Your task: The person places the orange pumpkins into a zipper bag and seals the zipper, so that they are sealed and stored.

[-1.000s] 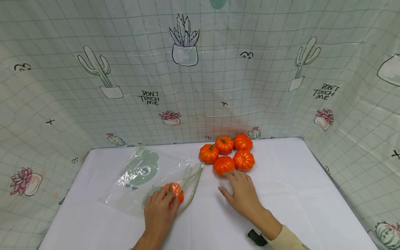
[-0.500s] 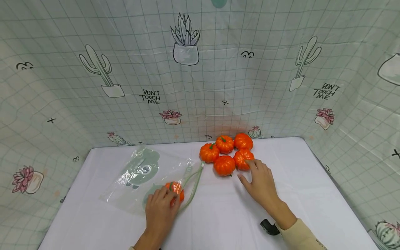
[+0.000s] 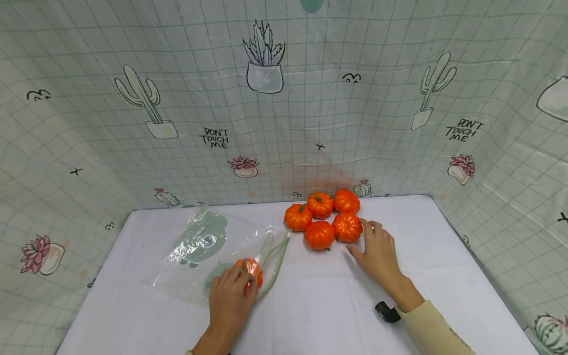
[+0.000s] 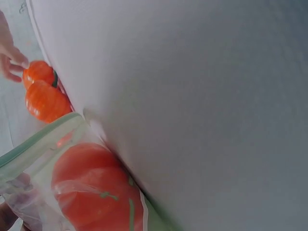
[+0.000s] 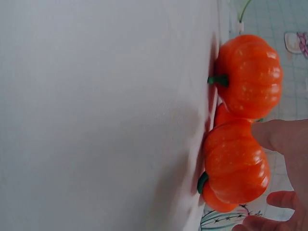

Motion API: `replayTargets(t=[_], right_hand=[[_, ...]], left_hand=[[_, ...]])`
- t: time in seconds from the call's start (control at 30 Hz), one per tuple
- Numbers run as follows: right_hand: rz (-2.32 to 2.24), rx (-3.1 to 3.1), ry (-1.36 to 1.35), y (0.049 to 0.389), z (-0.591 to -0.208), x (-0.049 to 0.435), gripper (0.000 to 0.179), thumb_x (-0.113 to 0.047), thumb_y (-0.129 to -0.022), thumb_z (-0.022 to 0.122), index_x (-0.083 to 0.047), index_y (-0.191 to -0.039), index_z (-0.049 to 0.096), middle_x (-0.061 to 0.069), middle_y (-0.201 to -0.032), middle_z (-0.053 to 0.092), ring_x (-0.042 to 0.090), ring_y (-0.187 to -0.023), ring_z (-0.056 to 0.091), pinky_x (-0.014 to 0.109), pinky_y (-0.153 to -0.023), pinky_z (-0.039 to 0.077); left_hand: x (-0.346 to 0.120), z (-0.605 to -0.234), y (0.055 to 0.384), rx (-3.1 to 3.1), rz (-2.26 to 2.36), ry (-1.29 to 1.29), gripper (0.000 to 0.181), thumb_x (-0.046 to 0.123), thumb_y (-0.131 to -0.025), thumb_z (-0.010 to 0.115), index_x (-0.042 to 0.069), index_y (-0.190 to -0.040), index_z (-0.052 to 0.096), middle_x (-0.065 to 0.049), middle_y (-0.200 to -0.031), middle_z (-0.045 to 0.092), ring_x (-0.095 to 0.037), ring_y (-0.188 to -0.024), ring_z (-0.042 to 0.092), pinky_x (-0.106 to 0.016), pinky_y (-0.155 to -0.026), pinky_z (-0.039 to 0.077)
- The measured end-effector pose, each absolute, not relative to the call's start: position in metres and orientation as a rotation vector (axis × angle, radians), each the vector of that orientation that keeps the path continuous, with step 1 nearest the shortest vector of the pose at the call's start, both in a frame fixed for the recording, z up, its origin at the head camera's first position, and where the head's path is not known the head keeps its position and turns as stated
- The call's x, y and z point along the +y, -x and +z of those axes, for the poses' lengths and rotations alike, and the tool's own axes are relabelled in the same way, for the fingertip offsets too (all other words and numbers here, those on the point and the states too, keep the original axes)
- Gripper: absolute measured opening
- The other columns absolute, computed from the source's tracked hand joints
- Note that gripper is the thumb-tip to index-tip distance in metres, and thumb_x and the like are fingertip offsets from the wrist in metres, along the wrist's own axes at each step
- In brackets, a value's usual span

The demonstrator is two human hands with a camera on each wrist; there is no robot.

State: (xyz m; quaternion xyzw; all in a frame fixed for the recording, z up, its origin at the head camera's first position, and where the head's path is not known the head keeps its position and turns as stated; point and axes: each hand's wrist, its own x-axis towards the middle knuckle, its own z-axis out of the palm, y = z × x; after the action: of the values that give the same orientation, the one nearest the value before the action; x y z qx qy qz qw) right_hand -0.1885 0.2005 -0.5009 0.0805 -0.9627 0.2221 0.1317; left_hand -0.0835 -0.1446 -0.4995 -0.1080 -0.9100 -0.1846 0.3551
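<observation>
Your left hand (image 3: 231, 301) grips the bag (image 3: 208, 246); to the bag's right, your right hand (image 3: 378, 254) spreads parted fingers at a pumpkin (image 3: 347, 227), probably light, firm and slick, best cupped by its sides.

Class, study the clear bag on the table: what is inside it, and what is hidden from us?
Inside the clear bag, one orange pumpkin shows through the plastic. In the head view the left hand covers part of it; its underside cannot be seen.
</observation>
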Motion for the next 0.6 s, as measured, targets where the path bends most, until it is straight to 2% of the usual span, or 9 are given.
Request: replayTargets(t=[0.6], right_hand=[[0.610, -2.823, -0.290, 0.210, -0.498, 0.200, 0.090, -0.027, -0.084, 0.090, 0.008, -0.151, 0.042, 0.034, -0.142, 0.049, 0.055, -0.123, 0.052, 0.069, -0.110, 0.034]], left_hand=[[-0.142, -0.498, 0.082, -2.367, -0.476, 0.277, 0.026, 0.001, -0.065, 0.093, 0.011, -0.074, 0.072, 0.000, -0.078, 0.059, -0.022, -0.072, 0.059, -0.034, -0.062, 0.039]])
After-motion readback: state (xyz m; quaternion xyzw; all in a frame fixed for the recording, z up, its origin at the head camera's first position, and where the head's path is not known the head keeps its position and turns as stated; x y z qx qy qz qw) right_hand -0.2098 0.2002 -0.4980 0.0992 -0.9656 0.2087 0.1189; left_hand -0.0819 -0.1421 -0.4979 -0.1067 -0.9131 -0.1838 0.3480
